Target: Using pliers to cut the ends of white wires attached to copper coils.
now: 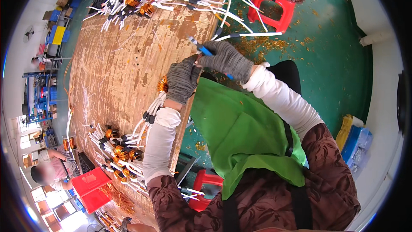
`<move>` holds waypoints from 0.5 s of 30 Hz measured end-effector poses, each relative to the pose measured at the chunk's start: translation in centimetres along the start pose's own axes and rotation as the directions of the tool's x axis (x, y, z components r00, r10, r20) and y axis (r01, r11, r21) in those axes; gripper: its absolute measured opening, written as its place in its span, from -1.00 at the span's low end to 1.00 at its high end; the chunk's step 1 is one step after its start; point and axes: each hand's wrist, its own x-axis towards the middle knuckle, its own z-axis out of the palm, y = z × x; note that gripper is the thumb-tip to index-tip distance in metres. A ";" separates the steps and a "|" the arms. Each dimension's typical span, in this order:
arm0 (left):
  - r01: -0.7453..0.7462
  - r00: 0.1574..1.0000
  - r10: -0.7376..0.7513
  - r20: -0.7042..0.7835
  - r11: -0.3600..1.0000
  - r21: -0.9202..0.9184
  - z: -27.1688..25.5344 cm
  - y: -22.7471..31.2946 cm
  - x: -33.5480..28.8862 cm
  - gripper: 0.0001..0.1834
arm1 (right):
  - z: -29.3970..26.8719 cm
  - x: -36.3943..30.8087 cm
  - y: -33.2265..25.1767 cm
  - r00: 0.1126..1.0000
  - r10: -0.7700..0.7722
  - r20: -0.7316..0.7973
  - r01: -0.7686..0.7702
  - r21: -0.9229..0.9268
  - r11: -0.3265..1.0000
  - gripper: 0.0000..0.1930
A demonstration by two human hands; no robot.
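Copper-wound toroidal coil with white sleeved leads [162,85] sits gripped in the gloved left hand [182,79] while the gloved right hand [226,60] clamps blue-handled cutters [201,47] on it, 2 coil piles [122,152] waiting on the worn wooden bench [116,68].

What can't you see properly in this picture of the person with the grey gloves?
Head view only:
- Copper coil: mostly hidden behind the left hand.
- Blue-handled tool: its working tip is covered by the right hand and too small to make out.
- Pile of coils with white leads: partly hidden by the left sleeve.
- Red stool: mostly covered by the green apron.
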 end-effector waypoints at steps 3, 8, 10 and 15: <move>0.010 0.994 -0.032 0.105 0.979 0.202 0.1 0.3 0.0 -0.77 | -3.2 -1.7 -1.8 0.977 0.210 0.018 -0.205 0.314 0.927 -0.62; 0.102 0.994 -0.103 -0.017 0.915 0.390 1.3 0.7 0.7 -0.76 | -5.9 -8.2 3.1 0.955 0.203 0.214 -0.284 0.856 0.433 -0.52; 0.222 0.970 -0.242 0.008 0.899 0.377 1.8 -0.3 0.7 -0.74 | -4.1 -11.9 4.0 0.876 0.347 0.336 -0.431 0.867 0.249 -0.46; 0.225 0.969 -0.216 0.117 0.972 -0.068 -0.6 0.6 1.4 -0.69 | -0.3 -17.5 12.9 0.793 0.361 0.491 -0.594 0.753 0.281 -0.39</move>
